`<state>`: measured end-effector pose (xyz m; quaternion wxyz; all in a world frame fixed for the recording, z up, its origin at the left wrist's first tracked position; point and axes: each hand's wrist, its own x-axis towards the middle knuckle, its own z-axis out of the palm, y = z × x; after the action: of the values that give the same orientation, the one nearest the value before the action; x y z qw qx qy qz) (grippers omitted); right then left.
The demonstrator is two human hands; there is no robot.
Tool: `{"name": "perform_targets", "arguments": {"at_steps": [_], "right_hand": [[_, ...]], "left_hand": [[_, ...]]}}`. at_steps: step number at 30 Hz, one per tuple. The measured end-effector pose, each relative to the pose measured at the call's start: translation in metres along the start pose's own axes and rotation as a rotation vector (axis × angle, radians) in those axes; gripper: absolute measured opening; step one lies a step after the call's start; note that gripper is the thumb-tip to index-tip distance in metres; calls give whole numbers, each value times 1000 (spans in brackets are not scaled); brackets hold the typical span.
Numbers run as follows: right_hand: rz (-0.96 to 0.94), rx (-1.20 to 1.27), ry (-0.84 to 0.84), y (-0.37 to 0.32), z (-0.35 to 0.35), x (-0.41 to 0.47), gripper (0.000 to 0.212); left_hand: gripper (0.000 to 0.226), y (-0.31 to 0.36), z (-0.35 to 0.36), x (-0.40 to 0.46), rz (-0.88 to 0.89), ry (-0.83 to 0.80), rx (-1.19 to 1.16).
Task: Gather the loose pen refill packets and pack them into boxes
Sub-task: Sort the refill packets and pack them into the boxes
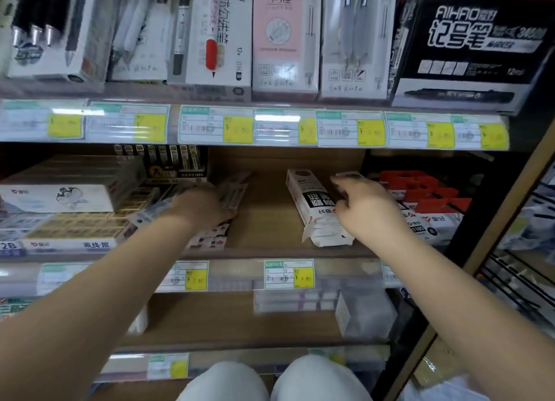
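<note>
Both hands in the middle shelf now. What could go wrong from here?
1. The left hand holds a fanned bunch of refill packets; some may slip out.
2. The white packet stack beside the right hand lies skewed near the shelf edge; a nudge might push it off.
3. Motion blur hides both grips.

Tiered wooden shop shelves [270, 220]
</note>
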<state>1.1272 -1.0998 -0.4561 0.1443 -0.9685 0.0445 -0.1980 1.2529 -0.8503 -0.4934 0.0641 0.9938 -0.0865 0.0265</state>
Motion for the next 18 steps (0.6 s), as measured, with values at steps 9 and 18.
{"name": "perform_targets", "arguments": {"at_steps": [9,18], "right_hand": [[-142,32,103,-18,8,-21,42],[-172,80,108,-23,10,-41,40]], "left_hand": [[38,23,-1,-18,19,92,140],[38,33,2,-24,36,213,216]]}}
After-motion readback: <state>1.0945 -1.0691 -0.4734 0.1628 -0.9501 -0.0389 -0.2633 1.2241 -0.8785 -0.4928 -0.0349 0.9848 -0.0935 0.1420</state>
